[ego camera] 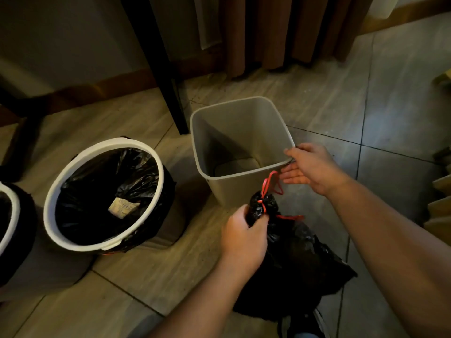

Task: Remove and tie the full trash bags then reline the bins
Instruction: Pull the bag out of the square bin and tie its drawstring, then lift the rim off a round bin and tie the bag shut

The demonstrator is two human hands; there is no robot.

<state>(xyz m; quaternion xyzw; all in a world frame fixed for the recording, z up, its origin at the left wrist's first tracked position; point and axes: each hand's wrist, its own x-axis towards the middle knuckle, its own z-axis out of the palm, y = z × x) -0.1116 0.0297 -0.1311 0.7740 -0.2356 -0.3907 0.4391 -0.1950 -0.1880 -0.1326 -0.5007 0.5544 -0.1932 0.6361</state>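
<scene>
A full black trash bag (pixel 292 259) sits on the floor, its neck gathered and knotted with a red drawstring (pixel 267 186). My left hand (pixel 244 237) grips the bag's neck just below the knot. My right hand (pixel 310 167) is open, fingers spread, beside the near right corner of a square grey bin (pixel 214 132) that has no liner and is empty. To the left stands a round bin (pixel 107 191) with a white rim ring and a black liner; a scrap of paper (pixel 123 208) lies at its bottom.
A second white-rimmed lined bin (pixel 12 215) shows at the left edge. A black table leg (pixel 168 76) stands behind the grey bin, brown curtains (pixel 280 32) hang at the back, and a chair base (pixel 22 132) is at far left. Tiled floor all around; my shoe (pixel 305 325) is below the bag.
</scene>
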